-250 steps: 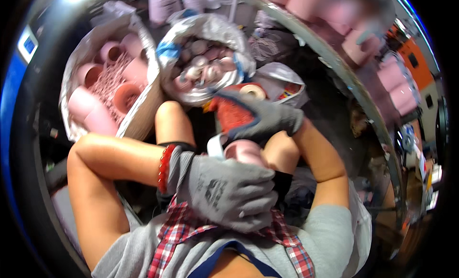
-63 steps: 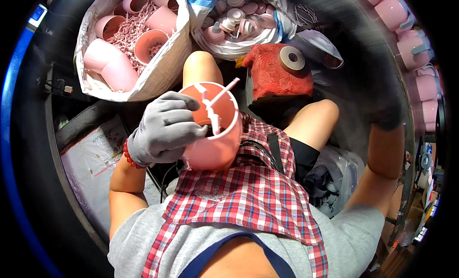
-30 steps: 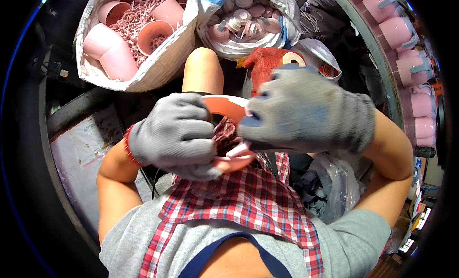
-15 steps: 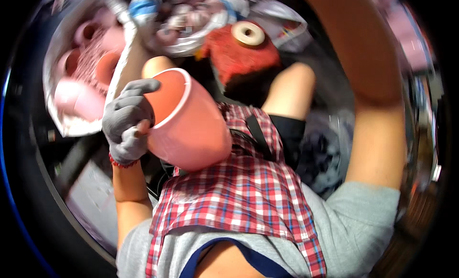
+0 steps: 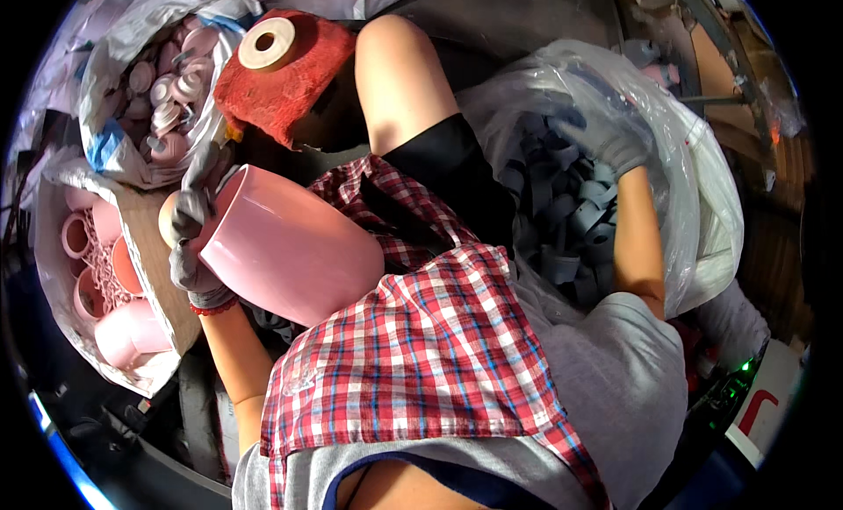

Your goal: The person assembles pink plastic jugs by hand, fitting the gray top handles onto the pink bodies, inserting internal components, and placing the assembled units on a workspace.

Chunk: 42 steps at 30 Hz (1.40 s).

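Observation:
My left hand (image 5: 191, 238), in a grey glove, grips the rim of a large pink cup (image 5: 285, 247) that lies tilted on its side against my lap and a red plaid cloth (image 5: 421, 352). My right hand (image 5: 597, 132), also gloved in grey, reaches down into a clear plastic bag (image 5: 702, 211) full of several small grey-blue ring-shaped parts (image 5: 562, 238). Its fingers are among the parts; whether they hold one is hidden.
A cardboard box (image 5: 154, 273) lined with plastic holds several pink cups (image 5: 123, 330) at the left. A second clear bag (image 5: 132, 97) of small pinkish parts sits at upper left. A red cloth with a tape roll (image 5: 268, 45) lies near my knee.
My right arm has swung from overhead down into the bag of grey-blue parts. The left hand still holds the pink cup, which is now tilted lower on my lap.

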Available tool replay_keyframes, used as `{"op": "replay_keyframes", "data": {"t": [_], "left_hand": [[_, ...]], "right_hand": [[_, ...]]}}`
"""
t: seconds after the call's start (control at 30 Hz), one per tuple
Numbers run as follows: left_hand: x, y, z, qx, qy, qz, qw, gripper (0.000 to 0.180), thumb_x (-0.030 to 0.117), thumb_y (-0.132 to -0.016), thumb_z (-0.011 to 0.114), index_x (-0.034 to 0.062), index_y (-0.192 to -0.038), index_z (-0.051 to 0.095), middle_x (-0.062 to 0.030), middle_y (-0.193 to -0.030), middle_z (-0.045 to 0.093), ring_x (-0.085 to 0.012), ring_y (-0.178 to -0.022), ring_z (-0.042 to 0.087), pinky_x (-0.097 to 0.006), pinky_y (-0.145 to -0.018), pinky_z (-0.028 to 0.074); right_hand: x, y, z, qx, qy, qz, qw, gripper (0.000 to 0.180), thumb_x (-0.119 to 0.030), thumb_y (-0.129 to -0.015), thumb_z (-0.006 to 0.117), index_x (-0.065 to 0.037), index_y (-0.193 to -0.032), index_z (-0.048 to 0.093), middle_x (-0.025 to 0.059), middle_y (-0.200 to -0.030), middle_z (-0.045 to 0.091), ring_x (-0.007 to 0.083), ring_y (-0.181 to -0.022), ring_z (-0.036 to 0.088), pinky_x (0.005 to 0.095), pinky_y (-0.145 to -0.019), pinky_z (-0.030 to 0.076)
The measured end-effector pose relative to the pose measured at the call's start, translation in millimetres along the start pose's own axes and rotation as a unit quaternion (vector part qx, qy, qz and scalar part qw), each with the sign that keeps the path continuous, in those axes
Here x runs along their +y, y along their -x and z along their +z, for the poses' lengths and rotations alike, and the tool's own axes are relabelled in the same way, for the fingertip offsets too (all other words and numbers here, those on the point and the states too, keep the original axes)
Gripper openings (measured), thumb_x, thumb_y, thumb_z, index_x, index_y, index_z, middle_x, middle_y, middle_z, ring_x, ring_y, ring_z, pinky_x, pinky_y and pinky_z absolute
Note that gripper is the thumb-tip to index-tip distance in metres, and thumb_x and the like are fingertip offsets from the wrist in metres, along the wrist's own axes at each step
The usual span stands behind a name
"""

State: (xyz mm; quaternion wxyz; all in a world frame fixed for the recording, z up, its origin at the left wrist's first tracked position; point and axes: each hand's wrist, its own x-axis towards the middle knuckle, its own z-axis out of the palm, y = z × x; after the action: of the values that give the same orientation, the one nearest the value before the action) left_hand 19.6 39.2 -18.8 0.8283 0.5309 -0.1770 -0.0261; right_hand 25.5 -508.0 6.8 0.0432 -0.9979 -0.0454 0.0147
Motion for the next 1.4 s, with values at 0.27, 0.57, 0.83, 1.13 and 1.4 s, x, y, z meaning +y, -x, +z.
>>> {"op": "replay_keyframes", "data": {"t": [0.27, 0.57, 0.83, 1.13, 1.4], "left_hand": [[11.6, -8.4, 3.1, 0.139, -0.211, -0.156, 0.955, 0.052, 0.053, -0.091, 0.042, 0.0031, -0.101, 0.050, -0.0056, -0.101, 0.056, -0.0145, -0.093, 0.052, -0.032, -0.083, 0.043], [1.4, 28.9, -2.7, 0.146, 0.133, -0.159, 0.967, 0.069, 0.053, -0.083, 0.055, 0.0010, -0.127, 0.045, -0.0135, -0.128, 0.051, -0.0235, -0.117, 0.049, -0.038, -0.100, 0.039], [36.2, -7.9, 50.7, 0.053, 0.104, -0.171, 0.978, 0.080, 0.054, -0.076, 0.063, -0.0020, -0.130, 0.045, -0.0140, -0.129, 0.051, -0.0233, -0.119, 0.049, -0.037, -0.101, 0.039], [31.5, -0.2, 51.5, -0.132, 0.011, -0.047, 0.990, 0.134, 0.060, -0.055, 0.082, -0.0037, -0.145, 0.007, -0.0189, -0.148, 0.025, -0.0256, -0.137, 0.027, -0.040, -0.111, 0.022], [20.2, -8.2, 62.6, -0.007, -0.016, -0.050, 0.999, 0.131, 0.056, -0.053, 0.085, 0.0004, -0.145, 0.009, -0.0149, -0.144, 0.030, -0.0258, -0.133, 0.032, -0.042, -0.110, 0.025]], "right_hand": [[93.1, 122.8, 163.3, -0.225, 0.031, 0.234, 0.946, 0.060, -0.044, -0.080, 0.060, -0.011, -0.129, 0.051, 0.0168, -0.125, 0.055, 0.0371, -0.114, 0.052, 0.0452, -0.095, 0.043], [98.2, 80.4, 251.7, -0.258, 0.244, -0.102, 0.929, 0.049, -0.035, -0.084, 0.053, -0.008, -0.125, 0.051, 0.0182, -0.119, 0.058, 0.0328, -0.107, 0.058, 0.0477, -0.089, 0.045], [66.3, 27.8, 222.0, -0.314, 0.189, -0.040, 0.930, 0.050, -0.037, -0.084, 0.053, -0.007, -0.124, 0.051, 0.0181, -0.117, 0.059, 0.0328, -0.105, 0.059, 0.0470, -0.086, 0.046], [64.8, 48.6, 185.9, -0.338, 0.153, -0.022, 0.928, 0.052, -0.039, -0.084, 0.054, -0.006, -0.124, 0.051, 0.0181, -0.115, 0.060, 0.0328, -0.102, 0.061, 0.0461, -0.082, 0.048], [65.0, 104.8, 142.4, -0.403, 0.163, -0.003, 0.901, 0.053, -0.041, -0.083, 0.054, -0.006, -0.123, 0.051, 0.0180, -0.114, 0.061, 0.0327, -0.099, 0.062, 0.0453, -0.079, 0.050]]}}
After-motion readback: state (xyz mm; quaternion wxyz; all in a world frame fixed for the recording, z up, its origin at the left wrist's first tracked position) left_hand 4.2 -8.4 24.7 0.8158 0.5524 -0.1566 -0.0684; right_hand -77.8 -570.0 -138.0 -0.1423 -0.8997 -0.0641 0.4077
